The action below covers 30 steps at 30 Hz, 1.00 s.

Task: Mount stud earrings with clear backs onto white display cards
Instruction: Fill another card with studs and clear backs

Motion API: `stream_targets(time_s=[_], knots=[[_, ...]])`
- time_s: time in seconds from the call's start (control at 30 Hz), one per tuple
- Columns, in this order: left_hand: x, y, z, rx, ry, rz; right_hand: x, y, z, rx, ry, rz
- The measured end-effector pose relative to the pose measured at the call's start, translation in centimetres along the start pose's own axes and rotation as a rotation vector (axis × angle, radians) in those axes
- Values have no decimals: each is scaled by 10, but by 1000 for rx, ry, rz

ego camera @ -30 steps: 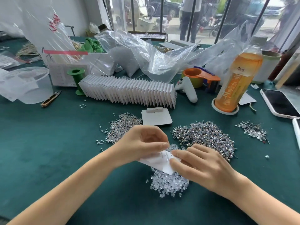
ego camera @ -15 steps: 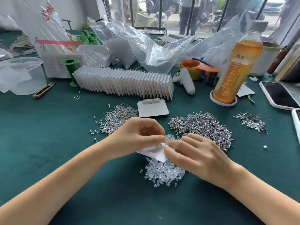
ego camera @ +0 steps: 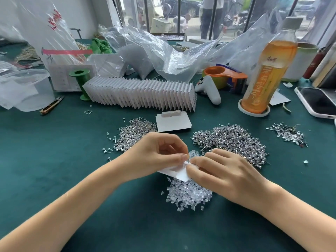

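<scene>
Head view: at the centre of the green felt table point(ego camera: 45, 160), the left hand point(ego camera: 156, 155) and right hand point(ego camera: 223, 171) meet over a small white display card point(ego camera: 179, 172). The left hand's thumb and forefinger are curled and pinch the card's upper edge; the right hand's thumb and forefinger are curled too, pinching at the same spot, and a thin pin shows between the fingertips, too small to tell more. The card is tilted, its lower corner just above a pile of clear plastic earring backs point(ego camera: 187, 195) at 6 o'clock from the hands.

At 10 o'clock from the hands lies a heap of silver stud earrings point(ego camera: 134, 131); a larger heap of studs point(ego camera: 234, 140) lies at 2 o'clock, and a small scatter of studs point(ego camera: 287, 133) at 3 o'clock, well apart. A loose blank white card point(ego camera: 172, 122) lies flat at 12 o'clock, with a long fanned row of white cards point(ego camera: 141, 95) beyond it.

At 1 o'clock stands a tall plastic bottle of orange drink point(ego camera: 269, 70) bearing vertical writing that cannot be read, on a white coaster. A clear plastic bag point(ego camera: 47, 33) at 10 o'clock carries red writing, unreadable. A white-cased phone point(ego camera: 316, 101) lies at the right edge.
</scene>
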<state>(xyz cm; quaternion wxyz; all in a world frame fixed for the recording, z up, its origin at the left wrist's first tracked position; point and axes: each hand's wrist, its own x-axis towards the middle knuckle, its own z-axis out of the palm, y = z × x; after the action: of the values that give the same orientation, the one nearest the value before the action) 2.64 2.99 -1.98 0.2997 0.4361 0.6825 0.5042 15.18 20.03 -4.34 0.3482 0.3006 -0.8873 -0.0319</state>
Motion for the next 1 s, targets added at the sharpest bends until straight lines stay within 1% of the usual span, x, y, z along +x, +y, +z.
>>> stream_targets(time_s=[0.23,0.7,0.83,1.0], knots=[[0,0,0,0,-32,12,1,-1,1,-23,6,-1],[-1,-2,0,26,-41,-3,-1,-4,2,-70,-5,-14],[0,-1,-1,18,-69,-27,0,-4,2,-89,12,-28],[-1,1,0,19,-88,-18,-1,-5,4,-111,36,-42]])
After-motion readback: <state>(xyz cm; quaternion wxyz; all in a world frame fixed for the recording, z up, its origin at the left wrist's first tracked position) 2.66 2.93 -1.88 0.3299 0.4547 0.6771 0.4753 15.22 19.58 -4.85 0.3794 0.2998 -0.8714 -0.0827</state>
